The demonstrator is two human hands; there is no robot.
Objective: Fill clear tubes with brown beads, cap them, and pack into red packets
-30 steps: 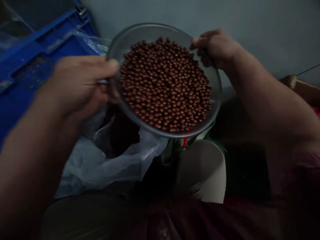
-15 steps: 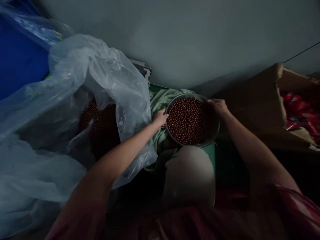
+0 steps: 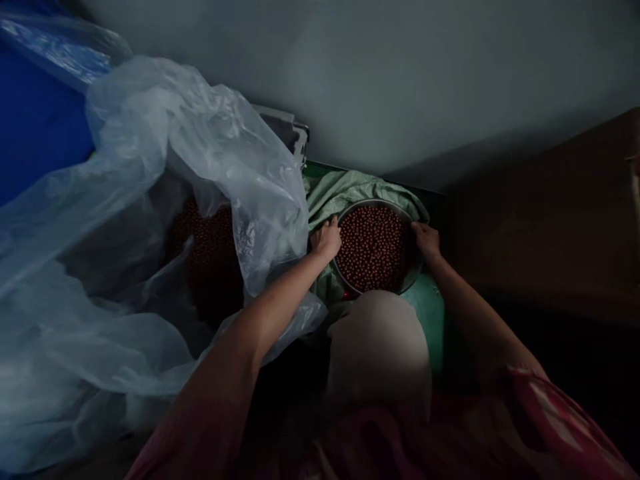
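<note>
Now that the metal pan (image 3: 375, 202) is down: it sits low in front of me on a crumpled green cloth (image 3: 345, 190), no longer raised high, so my grips look to be steadying it rather than carrying its weight.
Left grip (image 3: 326, 241): curled onto the pan's left rim, holding it, though I can't tell how tightly in this dim view.
Right grip (image 3: 426, 241): closed on the opposite rim, level with my left grip.
Between my grips: round brown balls (image 3: 375, 250) fill the pan in a thick layer; it's too dark to tell what they are made of.
Left of my left grip: a clear plastic bag (image 3: 235, 167) billows up around a dark heap of brown balls (image 3: 205, 260), and my left forearm lies across its edge.
Beyond the bag: the corner of a gray crate (image 3: 289, 127) and, farther left, a blue crate (image 3: 40, 127).
Right of my right grip: a cardboard box (image 3: 540, 213) stands in shadow.
Below my grips: a teal-green surface (image 3: 429, 320) shows under the pan's edge, beside a pale rounded bulge (image 3: 377, 353).
Ahead of my grips: a plain gray wall (image 3: 380, 73).
</note>
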